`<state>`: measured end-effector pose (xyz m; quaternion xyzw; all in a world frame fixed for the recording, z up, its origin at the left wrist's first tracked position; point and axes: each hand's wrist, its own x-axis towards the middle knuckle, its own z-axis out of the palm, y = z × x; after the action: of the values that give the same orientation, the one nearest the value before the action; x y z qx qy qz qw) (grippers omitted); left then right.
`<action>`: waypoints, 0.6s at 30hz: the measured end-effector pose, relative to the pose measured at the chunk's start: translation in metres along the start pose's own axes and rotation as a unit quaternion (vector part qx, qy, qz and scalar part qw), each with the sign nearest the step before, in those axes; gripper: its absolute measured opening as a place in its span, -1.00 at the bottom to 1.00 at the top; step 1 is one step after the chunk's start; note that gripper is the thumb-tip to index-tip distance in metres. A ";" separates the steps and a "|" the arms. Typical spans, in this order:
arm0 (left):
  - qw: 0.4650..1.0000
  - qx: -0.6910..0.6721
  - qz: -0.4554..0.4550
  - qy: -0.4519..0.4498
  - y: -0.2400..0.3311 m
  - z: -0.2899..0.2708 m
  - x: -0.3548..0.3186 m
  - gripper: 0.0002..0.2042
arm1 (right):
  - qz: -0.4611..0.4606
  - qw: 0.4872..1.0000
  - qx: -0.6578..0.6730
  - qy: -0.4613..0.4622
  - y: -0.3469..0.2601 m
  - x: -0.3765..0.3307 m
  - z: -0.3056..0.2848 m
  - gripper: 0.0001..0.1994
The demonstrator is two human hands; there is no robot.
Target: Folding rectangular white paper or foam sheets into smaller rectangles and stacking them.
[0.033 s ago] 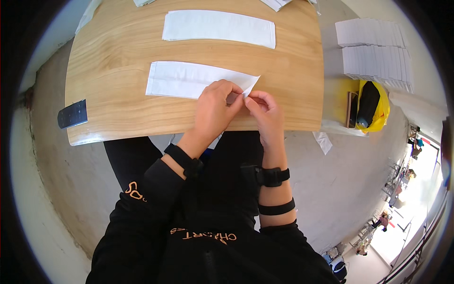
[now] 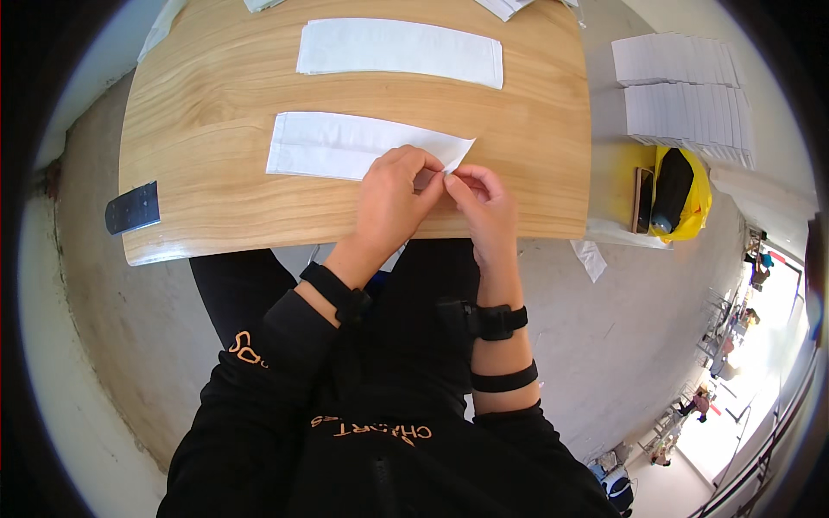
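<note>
A long white paper strip lies on the wooden table, and its right end is lifted and bent. My left hand rests over the near edge of that end, thumb and fingers pinching the paper. From the right, my right hand pinches the same corner with thumb and index finger, its fingertips almost meeting those of the left. Both hands cover part of the near right edge. Beyond lies a stack of similar white paper strips, a few edges showing at its left end.
A dark flat object sits at the table's left front corner. To the right are rows of stacked white paper, a yellow bag holding a dark bottle, and a phone-like object. A white scrap hangs near the right front corner.
</note>
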<state>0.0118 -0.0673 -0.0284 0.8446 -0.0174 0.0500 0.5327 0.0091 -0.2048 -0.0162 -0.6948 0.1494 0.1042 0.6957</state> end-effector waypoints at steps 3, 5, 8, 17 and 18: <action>1.000 0.017 0.022 0.002 -0.002 0.001 0.000 -0.90 | -0.019 1.000 -0.011 0.022 0.001 0.001 0.006 -0.82; 0.999 0.026 0.038 0.005 -0.002 0.001 0.000 -0.90 | -0.030 0.996 -0.051 0.062 0.006 0.003 0.005 -0.85; 1.000 0.001 -0.007 0.013 0.001 0.000 0.000 -0.93 | -0.057 0.992 -0.068 0.092 0.015 0.006 0.003 -0.86; 0.803 -0.513 -0.273 0.134 -0.026 -0.082 0.001 -0.83 | 0.019 0.989 -0.051 0.134 0.008 0.002 -0.004 -0.83; 0.804 -0.511 -0.273 0.135 -0.038 -0.098 -0.003 -0.83 | 0.019 0.990 -0.049 0.132 0.008 0.001 -0.003 -0.83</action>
<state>0.0051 0.0371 -0.0211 0.4045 0.2630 0.0003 0.8759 0.0074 -0.2076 -0.0237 -0.7326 0.2479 0.0323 0.6331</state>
